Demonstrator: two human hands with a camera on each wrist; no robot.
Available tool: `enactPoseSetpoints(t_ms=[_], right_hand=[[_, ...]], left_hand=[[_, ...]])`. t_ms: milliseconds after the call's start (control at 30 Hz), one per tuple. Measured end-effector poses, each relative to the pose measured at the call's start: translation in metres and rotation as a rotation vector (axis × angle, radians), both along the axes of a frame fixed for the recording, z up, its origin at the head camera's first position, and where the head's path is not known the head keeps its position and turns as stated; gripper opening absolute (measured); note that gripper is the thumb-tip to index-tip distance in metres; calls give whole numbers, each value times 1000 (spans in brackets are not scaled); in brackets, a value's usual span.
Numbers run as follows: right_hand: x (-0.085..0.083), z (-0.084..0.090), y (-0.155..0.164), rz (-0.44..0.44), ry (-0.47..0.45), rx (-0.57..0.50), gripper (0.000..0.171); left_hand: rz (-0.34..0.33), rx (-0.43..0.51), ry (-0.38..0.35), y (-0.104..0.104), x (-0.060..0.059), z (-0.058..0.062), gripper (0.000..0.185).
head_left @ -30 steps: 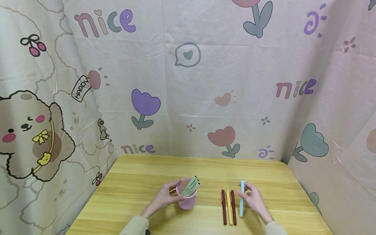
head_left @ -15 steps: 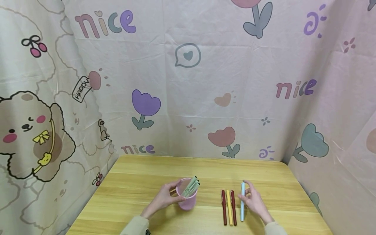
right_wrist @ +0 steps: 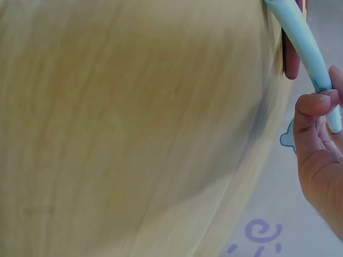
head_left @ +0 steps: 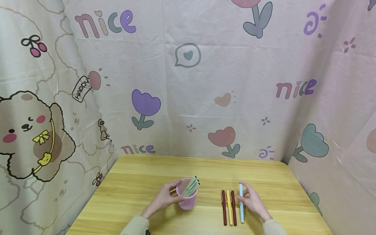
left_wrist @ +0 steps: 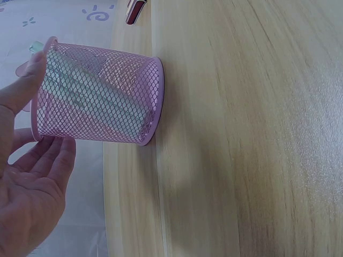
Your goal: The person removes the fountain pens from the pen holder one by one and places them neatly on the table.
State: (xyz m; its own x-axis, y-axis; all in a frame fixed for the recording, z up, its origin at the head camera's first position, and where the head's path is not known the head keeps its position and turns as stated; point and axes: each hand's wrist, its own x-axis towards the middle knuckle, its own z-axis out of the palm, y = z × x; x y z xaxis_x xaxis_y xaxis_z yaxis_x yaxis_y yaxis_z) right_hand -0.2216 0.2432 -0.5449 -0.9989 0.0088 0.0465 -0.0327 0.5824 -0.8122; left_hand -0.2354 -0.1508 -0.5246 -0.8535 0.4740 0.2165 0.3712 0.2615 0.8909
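Observation:
My left hand point(head_left: 164, 199) grips the rim of a pink mesh pen cup point(head_left: 188, 204), which stands upright on the table. Several pale green pens point(head_left: 191, 187) lean inside the cup, their ends sticking out above its rim. With thumb and fingers my right hand point(head_left: 253, 199) pinches a light blue pen point(head_left: 242, 212) near its far end. Just left of it lie a dark red pen point(head_left: 233, 209), a yellow pen point(head_left: 229, 209) and another dark red pen point(head_left: 224, 209), side by side. In the right wrist view the light blue pen point(right_wrist: 303, 40) slants above a red one.
The wooden table point(head_left: 141, 176) ends at a back edge against a printed cloth backdrop point(head_left: 188, 98). Similar cloth hangs along the left and right sides. Bare wood lies between the cup and the row of pens.
My right hand has brought the light blue pen nearer to me, its far end shifting slightly left toward the other pens. The left hand and the cup have stayed in place.

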Motion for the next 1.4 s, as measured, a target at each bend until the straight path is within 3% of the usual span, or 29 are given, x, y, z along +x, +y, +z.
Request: enactPoseSetpoints(t_ms=[667, 867, 1067, 1400], right_hand=[[-8, -13, 10, 169, -87, -32, 68], [-8, -15, 10, 214, -72, -16, 69], [-8, -17, 7, 193, -66, 5, 69], [-4, -15, 11, 184, -121, -76, 66]], left_hand=[[9, -12, 1, 0, -1, -1, 83], [14, -16, 1, 1, -1, 0, 84], [15, -13, -5, 1, 0, 0, 84], [10, -6, -10, 1, -1, -1, 84]])
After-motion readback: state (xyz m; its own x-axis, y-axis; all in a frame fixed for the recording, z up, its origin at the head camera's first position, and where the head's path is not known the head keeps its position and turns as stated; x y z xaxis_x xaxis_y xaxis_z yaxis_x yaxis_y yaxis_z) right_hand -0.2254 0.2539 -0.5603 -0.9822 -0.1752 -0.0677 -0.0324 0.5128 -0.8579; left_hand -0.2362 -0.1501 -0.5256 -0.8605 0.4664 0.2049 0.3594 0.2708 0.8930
